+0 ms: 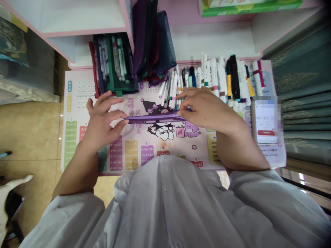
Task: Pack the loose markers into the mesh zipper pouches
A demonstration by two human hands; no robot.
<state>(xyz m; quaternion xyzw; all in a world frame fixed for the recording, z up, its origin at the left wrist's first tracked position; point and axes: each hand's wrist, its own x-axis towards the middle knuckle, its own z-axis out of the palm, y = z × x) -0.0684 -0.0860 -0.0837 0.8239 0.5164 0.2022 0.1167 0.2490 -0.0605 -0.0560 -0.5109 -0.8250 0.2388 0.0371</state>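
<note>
A purple zippered pouch (152, 119) is stretched edge-on between my two hands, above the cartoon print of the desk mat. My left hand (104, 119) pinches its left end between thumb and forefinger, the other fingers raised. At the right end, my right hand (200, 105) grips the pouch near the zipper, its fingers curled over it. What lies inside the pouch cannot be made out from this angle. Just beyond my right hand lie several markers and pens (213, 74) in a row, mostly white, some black and yellow.
Mesh pouches with pens in them (116, 65) lie at the back left. More dark mesh pouches (162, 41) lean against the pink-and-white shelf (85, 33). A phone (266, 120) rests at the right edge of the desk mat (201, 151), beside a curtain (302, 82).
</note>
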